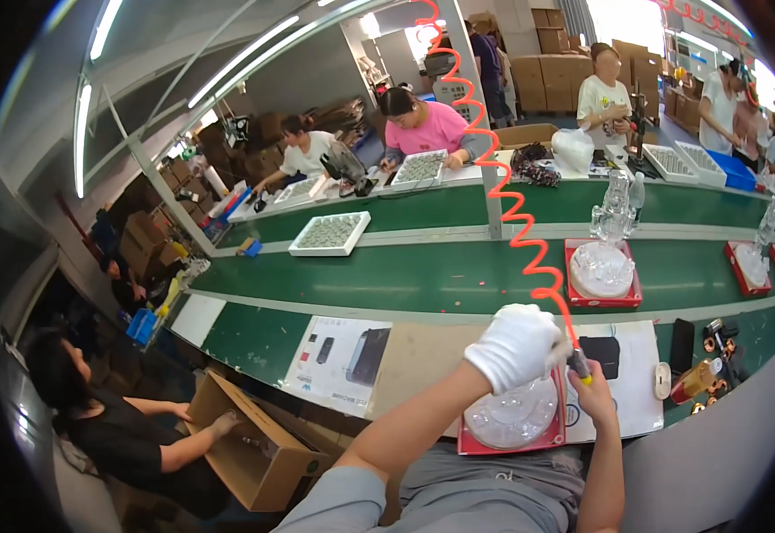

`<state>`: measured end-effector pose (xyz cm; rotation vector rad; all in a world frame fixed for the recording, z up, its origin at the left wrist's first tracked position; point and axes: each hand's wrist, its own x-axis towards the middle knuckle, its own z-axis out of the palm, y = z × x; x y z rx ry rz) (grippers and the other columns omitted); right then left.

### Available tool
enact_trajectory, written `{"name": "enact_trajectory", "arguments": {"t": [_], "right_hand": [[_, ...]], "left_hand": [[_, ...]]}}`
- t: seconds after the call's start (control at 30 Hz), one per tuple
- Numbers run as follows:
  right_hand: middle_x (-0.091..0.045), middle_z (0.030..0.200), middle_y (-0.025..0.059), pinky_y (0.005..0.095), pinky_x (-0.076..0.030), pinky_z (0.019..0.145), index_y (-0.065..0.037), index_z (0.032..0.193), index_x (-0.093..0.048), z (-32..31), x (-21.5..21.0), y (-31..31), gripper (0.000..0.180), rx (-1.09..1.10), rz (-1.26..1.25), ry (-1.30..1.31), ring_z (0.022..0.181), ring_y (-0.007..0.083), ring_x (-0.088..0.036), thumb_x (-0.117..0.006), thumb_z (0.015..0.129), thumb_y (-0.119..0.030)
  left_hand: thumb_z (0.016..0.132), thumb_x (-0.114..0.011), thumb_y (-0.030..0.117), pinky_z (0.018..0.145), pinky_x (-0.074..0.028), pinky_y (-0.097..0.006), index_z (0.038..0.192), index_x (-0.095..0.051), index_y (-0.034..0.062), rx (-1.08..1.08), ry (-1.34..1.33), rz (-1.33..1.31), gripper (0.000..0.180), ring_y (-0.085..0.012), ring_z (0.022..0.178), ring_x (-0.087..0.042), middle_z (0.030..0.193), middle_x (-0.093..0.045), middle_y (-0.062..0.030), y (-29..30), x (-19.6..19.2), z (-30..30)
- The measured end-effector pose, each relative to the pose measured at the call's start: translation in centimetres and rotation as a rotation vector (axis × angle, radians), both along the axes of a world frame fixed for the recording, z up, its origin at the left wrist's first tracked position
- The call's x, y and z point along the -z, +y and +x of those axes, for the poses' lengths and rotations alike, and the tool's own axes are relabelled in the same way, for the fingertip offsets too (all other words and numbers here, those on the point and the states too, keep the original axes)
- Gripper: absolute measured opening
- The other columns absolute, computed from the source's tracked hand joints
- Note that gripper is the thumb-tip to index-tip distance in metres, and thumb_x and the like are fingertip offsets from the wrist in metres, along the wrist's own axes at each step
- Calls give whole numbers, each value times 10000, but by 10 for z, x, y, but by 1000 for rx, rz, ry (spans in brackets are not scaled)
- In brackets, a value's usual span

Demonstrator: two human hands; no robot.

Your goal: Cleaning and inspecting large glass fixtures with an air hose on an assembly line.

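Observation:
My left hand (pixel 516 345), in a white glove, hovers over the far side of a round clear part (pixel 510 419). Its fingers are curled, and what they may hold is hidden. The clear part sits in a red square tray (pixel 474 444) at the bench edge, close to my lap. To the right of it, my bare right hand (pixel 595 395) is closed on a grey and yellow air tool (pixel 580 364). A coiled red hose (pixel 522 222) runs from the tool up to the ceiling frame.
A green conveyor (pixel 405 271) crosses ahead, carrying a similar red tray (pixel 631 298) and a white parts tray (pixel 329 234). Right of me lie a black phone (pixel 682 340) and copper-coloured pieces. At left, a person handles an open carton (pixel 254 444). Others work across the belt.

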<state>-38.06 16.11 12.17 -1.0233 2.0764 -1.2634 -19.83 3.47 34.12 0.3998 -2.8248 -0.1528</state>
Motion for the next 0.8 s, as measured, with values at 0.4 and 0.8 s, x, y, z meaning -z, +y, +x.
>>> {"name": "enact_trajectory", "arguments": {"t": [0.4, 0.8], "right_hand": [[-433, 1309, 218, 500, -376, 929, -49, 1220, -504, 37, 47, -71, 542, 15, 230, 564, 1174, 403, -464, -678, 711, -109], [-442, 1302, 208, 482, -370, 958, -114, 1128, -595, 41, 42, -65, 490, 10, 119, 524, 1245, 390, -435, -721, 654, -111]], "left_hand": [[720, -829, 52, 770, -547, -322, 1178, -596, 25, -184, 995, 650, 514, -129, 817, -655, 891, -670, -28, 14, 60, -3], [757, -743, -67, 712, -549, -246, 1414, -303, 16, -360, 1098, 853, 795, -95, 774, -635, 845, -630, -33, 30, 75, -18]]}}
